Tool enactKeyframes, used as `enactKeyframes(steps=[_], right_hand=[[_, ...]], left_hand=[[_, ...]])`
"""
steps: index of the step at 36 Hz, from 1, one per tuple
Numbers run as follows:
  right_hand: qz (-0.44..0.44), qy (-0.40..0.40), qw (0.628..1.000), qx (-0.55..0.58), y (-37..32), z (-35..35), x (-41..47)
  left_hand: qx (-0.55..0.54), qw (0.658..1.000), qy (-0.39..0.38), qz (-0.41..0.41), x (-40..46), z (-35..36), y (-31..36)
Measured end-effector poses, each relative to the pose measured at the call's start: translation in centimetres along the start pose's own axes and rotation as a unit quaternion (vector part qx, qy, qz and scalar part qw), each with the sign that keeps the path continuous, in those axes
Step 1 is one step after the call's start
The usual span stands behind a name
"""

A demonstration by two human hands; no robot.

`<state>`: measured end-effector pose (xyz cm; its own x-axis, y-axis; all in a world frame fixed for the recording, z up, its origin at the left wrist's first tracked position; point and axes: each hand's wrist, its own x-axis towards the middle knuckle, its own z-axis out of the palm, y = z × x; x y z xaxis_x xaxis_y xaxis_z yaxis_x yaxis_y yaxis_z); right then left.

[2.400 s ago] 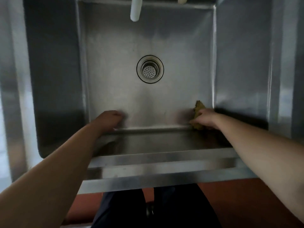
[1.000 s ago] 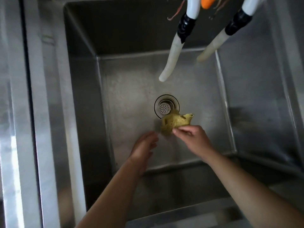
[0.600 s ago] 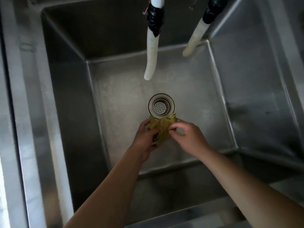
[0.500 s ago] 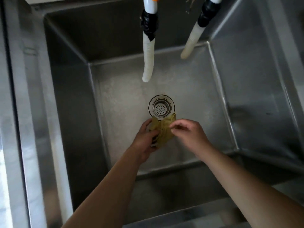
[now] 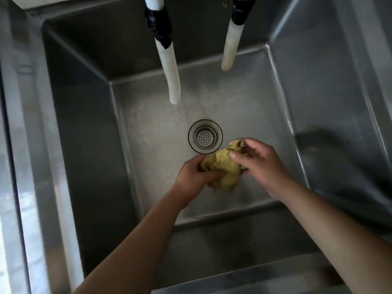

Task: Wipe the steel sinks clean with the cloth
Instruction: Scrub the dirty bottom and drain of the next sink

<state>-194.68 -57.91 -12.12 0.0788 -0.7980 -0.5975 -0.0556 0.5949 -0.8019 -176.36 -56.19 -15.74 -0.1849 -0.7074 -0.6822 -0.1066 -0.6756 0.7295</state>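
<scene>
A crumpled yellow-green cloth [image 5: 226,166] is held over the floor of the deep steel sink [image 5: 148,132], just in front of the round drain strainer [image 5: 205,136]. My left hand [image 5: 196,177] grips the cloth's left and lower part with curled fingers. My right hand [image 5: 261,164] pinches its upper right edge between thumb and fingers. Both forearms reach down into the basin from the near rim.
Two pale hoses with black tape hang into the basin from above, the left hose [image 5: 169,66] and the right hose [image 5: 231,43]. Steel walls enclose the basin; a flat steel ledge [image 5: 29,166] runs along the left, and a second steel surface [image 5: 350,102] slopes on the right.
My right hand carried the cloth from the sink's near right corner to the middle by the drain. My left hand came over and took hold of it; both hands now bunch it.
</scene>
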Motion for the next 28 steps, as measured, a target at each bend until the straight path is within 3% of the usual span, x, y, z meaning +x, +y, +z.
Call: enactKeyframes(steps=[4,10,13,16,18,23,28], right_hand=[[0.144,-0.092,0.984,0.045,-0.3,-1.8,0.7],[0.109,-0.101,0.988,0.047,1.2,-1.4,0.6],[0.043,-0.087,0.989,-0.111,1.7,-1.0,0.8],[0.004,-0.067,0.947,-0.315,2.6,-1.1,1.1],[-0.002,-0.063,0.933,-0.354,2.9,-1.1,1.3],[0.019,-0.079,0.969,-0.232,3.0,-1.1,1.8],[0.046,-0.045,0.983,-0.171,3.4,-1.0,2.5]], left_hand=[[-0.090,0.995,-0.010,-0.033,0.3,0.1,0.6],[-0.197,0.978,-0.029,-0.063,0.5,0.2,1.3],[-0.190,0.979,-0.025,-0.075,0.8,0.2,1.3],[-0.191,0.977,-0.028,-0.092,1.0,0.3,1.0],[-0.207,0.973,-0.037,-0.092,0.9,0.3,0.8],[-0.247,0.963,-0.021,-0.101,0.9,0.4,0.1],[-0.266,0.955,0.018,-0.134,1.6,0.8,-0.5]])
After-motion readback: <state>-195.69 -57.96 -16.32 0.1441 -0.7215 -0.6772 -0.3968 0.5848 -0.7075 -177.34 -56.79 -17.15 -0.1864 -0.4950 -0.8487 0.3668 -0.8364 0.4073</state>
